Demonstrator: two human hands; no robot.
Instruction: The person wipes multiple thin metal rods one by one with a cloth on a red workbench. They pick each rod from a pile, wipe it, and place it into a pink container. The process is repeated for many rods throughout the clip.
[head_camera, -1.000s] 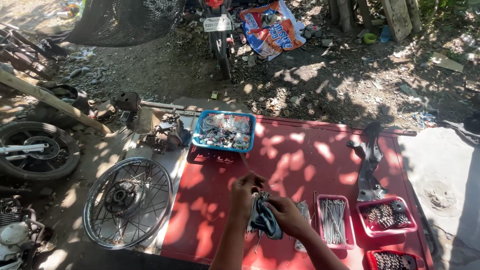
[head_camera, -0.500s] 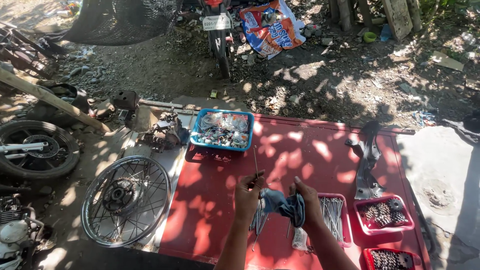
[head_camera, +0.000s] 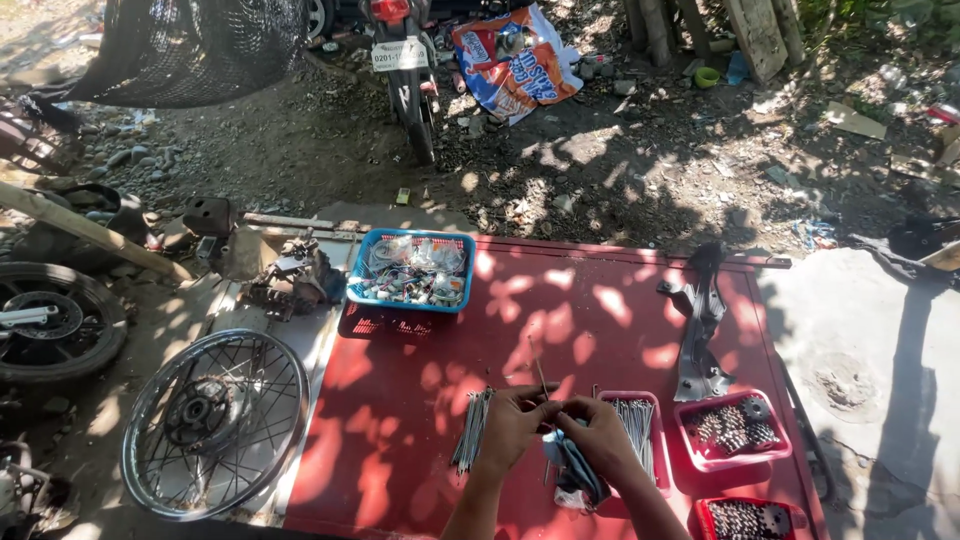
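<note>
**A:** Where are your hands against the red board (head_camera: 560, 330)?

**B:** Both are over its near edge, close together. Your left hand (head_camera: 512, 428) is pinched narrow on a thin metal spoke (head_camera: 540, 378) that sticks up and away from your fingers. Your right hand (head_camera: 600, 440) is closed around a bluish-grey rag (head_camera: 580, 478) that hangs down under the palm, and its fingertips meet the left hand's at the spoke.

**A:** And what lies right beside them?

**B:** On the board just left of your left hand is a loose bundle of spokes (head_camera: 470, 428). Just right of your right hand is a pink tray (head_camera: 655, 470) with more spokes lying lengthwise in it. Further right on the board is a second pink tray (head_camera: 690, 440) filled with sprockets, and a red tray (head_camera: 700, 515) at the board's near right corner holds more toothed parts.

**A:** The far end of the board?

**B:** A blue basket (head_camera: 400, 300) of small mixed parts sits at its far left corner, and a dark metal bracket (head_camera: 700, 320) lies along its right side.

**A:** Off the board?

**B:** A spoked wheel (head_camera: 215, 425) lies flat on the ground just left of the board, with a tyred wheel (head_camera: 50, 320) further left. A motorcycle (head_camera: 405, 60) stands on the dirt well beyond the board's far edge
</note>
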